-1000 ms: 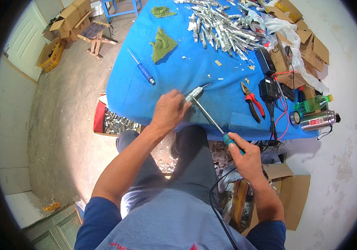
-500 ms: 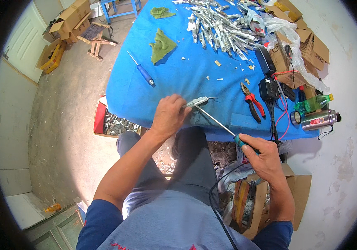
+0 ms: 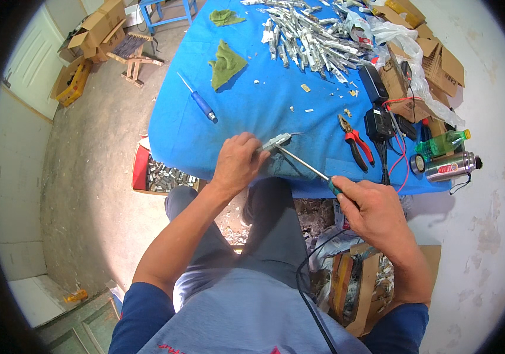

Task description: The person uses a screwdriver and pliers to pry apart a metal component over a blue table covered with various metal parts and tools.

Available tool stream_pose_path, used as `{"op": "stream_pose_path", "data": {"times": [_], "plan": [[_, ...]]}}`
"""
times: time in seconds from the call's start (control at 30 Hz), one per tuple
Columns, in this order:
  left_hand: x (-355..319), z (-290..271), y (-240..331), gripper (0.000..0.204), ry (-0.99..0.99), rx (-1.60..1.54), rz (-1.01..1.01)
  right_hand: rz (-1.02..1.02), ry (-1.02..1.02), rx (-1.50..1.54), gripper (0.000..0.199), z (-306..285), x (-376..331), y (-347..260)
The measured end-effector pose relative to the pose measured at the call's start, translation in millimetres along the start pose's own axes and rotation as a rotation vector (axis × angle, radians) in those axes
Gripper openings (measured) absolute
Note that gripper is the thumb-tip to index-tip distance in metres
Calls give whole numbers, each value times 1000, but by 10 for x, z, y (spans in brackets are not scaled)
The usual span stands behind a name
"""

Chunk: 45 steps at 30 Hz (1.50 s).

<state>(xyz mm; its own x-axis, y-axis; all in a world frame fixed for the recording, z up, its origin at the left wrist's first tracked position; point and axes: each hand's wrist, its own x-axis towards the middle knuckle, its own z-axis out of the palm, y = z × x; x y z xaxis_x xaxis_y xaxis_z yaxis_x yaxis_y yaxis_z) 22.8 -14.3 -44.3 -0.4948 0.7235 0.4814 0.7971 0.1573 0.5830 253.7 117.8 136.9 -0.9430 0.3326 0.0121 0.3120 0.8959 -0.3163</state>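
Note:
My left hand is closed around one end of a slim whitish-grey part with a thin wire-like tip, near the front edge of the blue-covered table. My right hand grips the teal handle of a screwdriver. The screwdriver's shaft slants up and left, and its tip meets the side of the part close to my left fingers. Whether the tip is wedged in or just touching, I cannot tell. Beyond my left hand lies a blue-handled screwdriver. Red-handled pliers rest to the right.
A pile of similar slim parts covers the table's far side. Green cloths lie at the far left. Black power adapters, a green bottle and a steel flask line the right edge. A box of small metal pieces stands below left.
My right hand has shifted slightly up and left and turned, hiding more of the screwdriver handle. The part's tilt has changed slightly. My left hand keeps its hold.

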Motion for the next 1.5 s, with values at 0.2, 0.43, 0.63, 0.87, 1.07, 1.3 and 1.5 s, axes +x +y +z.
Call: {"op": "stream_pose_path", "data": {"times": [0.2,0.43,0.63,0.87,1.07,1.3,1.5], "plan": [[3,23,-21,21,7,-11,-64,15,53,48,25,302,-6,76],[15,1,-31,21,5,-37,-65,641,-118,1085,39,610,-178,488],[11,7,-6,22,23,-29,-42,652,-65,1239,37,910,-378,550],[-28,9,1,21,35,-2,-27,52,158,354,33,681,-310,441],[-45,13,0,22,28,15,-31,42,87,386,33,538,-235,536],[-53,11,25,22,28,13,-36,1,111,404,34,687,-281,714],[-64,7,38,21,7,19,-44,98,102,529,34,829,-388,699]]}}
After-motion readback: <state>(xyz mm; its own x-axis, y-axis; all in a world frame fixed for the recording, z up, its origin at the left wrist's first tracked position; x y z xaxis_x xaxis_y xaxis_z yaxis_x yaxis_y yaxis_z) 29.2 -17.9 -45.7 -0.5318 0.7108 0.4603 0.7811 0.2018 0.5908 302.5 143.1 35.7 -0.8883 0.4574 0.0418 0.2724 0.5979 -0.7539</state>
